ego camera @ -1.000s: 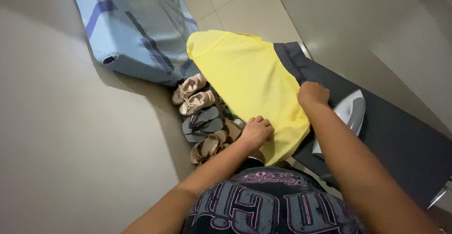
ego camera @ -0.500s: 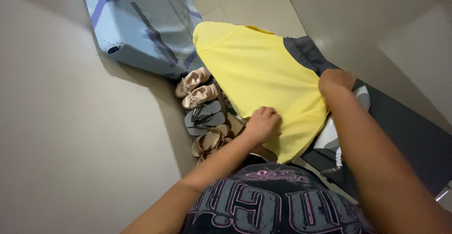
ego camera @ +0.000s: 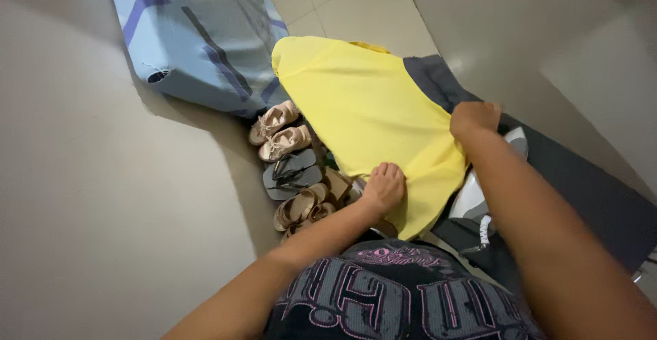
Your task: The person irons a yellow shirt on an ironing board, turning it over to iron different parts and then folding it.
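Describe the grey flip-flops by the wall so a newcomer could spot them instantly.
Start at the yellow cloth garment spread over the dark ironing board; a row of footwear lies on the floor along its left edge. The grey rubber flip-flops sit mid-row, between beige lace-up shoes and tan strappy sandals. They alone are flat, dark and thong-strapped.

Both hands (ego camera: 384, 186) on yellow garment (ego camera: 369, 114)

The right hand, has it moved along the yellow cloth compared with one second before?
Yes. The right hand has slid along the yellow cloth toward its far edge, away from the white iron; before, it lay nearer the cloth's lower corner.
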